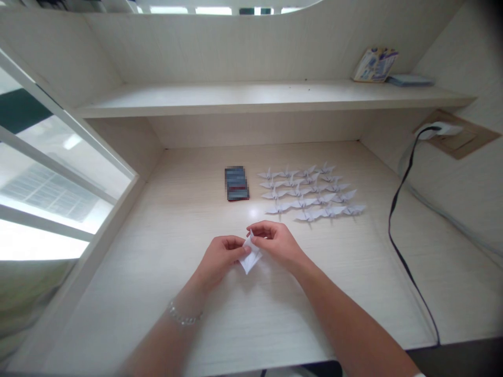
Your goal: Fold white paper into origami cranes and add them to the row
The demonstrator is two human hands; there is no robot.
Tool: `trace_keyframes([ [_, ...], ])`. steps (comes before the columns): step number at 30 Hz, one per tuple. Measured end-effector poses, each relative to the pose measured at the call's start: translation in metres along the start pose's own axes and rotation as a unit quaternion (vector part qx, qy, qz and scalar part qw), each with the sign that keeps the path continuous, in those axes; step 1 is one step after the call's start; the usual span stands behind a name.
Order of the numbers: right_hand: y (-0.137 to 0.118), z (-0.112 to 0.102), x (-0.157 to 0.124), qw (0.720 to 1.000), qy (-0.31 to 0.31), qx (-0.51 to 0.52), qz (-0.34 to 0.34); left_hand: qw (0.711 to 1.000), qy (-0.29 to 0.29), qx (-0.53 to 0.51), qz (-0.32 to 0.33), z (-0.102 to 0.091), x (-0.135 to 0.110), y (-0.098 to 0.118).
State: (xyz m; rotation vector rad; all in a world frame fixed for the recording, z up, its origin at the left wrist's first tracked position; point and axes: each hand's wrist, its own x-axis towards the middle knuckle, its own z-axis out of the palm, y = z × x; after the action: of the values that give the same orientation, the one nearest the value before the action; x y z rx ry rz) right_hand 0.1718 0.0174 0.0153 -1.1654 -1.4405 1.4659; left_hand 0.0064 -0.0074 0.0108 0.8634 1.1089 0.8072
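Observation:
A small folded piece of white paper [250,260] is held between both hands above the desk, one of its points turned toward me. My left hand [225,256] pinches its left edge between thumb and fingers. From the upper right, my right hand [275,240] grips its top corner, thumb in front. The fingers behind the paper are partly hidden. Beyond my right hand, several white origami cranes [310,191] stand in rows on the desk.
A dark, blurred-out rectangular object [236,183] lies left of the cranes. On the right a black cable [396,251] runs from a wall socket [458,133] over the desk's front edge. A shelf [251,97] crosses the back, holding a small printed packet [375,65].

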Motion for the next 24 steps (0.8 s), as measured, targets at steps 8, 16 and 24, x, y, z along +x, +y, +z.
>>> trace_keyframes([
  [8, -0.0020, -0.0020, -0.0011, 0.999, -0.006, 0.035, 0.013, 0.999, -0.029, 0.037, -0.018, -0.0017, -0.0018, -0.0008],
  [16, -0.0017, -0.0044, -0.0008, 0.994, 0.007, 0.092, 0.052, 0.997, -0.036, 0.064, -0.026, -0.0030, -0.0018, 0.0009],
  [24, -0.0046, -0.0048, -0.0005, 0.989, 0.014, 0.130, 0.065, 0.997, -0.010, 0.075, -0.002, -0.0030, -0.0018, -0.0010],
])
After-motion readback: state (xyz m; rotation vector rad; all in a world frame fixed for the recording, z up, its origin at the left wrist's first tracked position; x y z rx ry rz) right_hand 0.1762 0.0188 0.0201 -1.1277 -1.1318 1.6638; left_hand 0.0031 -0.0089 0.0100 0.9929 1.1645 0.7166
